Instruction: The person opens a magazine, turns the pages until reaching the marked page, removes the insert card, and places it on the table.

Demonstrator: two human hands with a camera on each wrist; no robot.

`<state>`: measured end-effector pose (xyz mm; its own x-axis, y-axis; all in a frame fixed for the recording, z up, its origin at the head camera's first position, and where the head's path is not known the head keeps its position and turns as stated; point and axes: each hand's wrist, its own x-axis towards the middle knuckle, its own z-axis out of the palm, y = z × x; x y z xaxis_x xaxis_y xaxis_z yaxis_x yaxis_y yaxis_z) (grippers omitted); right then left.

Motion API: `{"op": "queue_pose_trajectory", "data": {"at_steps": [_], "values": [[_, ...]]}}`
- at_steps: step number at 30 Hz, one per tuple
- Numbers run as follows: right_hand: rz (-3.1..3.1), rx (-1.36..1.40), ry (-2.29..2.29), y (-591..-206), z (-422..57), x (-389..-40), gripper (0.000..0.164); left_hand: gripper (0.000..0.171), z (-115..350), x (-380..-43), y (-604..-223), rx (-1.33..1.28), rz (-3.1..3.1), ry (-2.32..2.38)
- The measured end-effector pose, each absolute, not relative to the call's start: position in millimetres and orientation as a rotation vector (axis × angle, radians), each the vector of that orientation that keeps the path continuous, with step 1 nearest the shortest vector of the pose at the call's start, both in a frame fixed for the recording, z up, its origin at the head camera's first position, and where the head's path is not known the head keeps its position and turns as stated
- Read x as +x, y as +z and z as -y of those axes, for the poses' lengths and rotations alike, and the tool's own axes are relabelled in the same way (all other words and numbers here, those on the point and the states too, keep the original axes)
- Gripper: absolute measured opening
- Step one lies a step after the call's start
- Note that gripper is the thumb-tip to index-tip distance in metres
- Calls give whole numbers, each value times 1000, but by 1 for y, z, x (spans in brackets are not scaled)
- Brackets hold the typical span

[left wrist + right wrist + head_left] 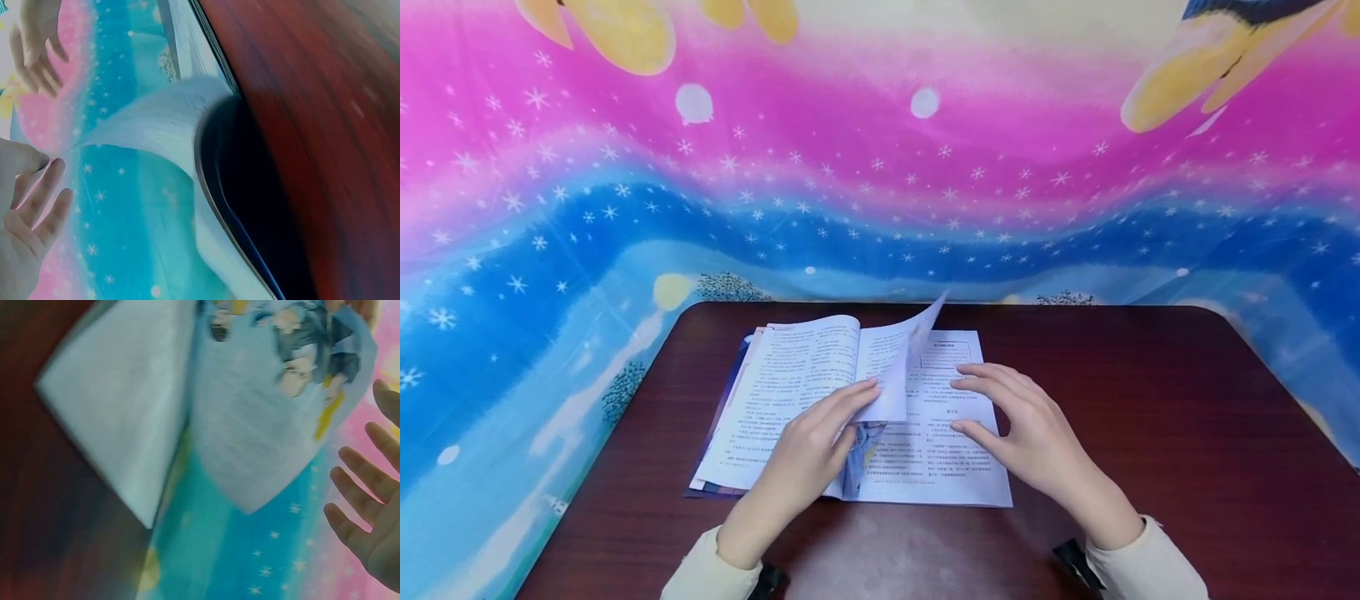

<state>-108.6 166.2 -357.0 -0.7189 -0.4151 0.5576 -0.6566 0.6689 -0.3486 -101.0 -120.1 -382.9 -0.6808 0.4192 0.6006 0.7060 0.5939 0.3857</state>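
Observation:
An open magazine (955, 467) with printed columns lies on the table, one page (895, 383) lifted up from its middle. My left hand (808, 442) pinches that page near its lower edge, and in the left wrist view the page (156, 119) curves up to the fingertips of the left hand (31, 219). My right hand (1037, 425) hovers over the right-hand page with thumb and fingers spread, holding nothing. The right wrist view shows the right hand (369, 512) apart from the raised page (250, 425), which bears a coloured picture of figures.
The dark reddish-brown table (1150, 400) has rounded far corners. Behind it and along its sides hangs a pink and blue cloth (865, 192) with snowflakes. Black straps (1078, 567) show at the cuffs of the pale sleeves (1150, 562).

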Motion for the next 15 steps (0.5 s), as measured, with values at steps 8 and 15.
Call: {"op": "queue_pose_trajectory", "data": {"at_steps": [8, 15], "values": [[2578, 792, 667, -372, -181, -106, 46, 65, 146, -96, -388, -768, 2421, -804], [2626, 790, 627, -380, -193, -109, 42, 73, 167, -91, -394, -643, 2473, -762]]}}
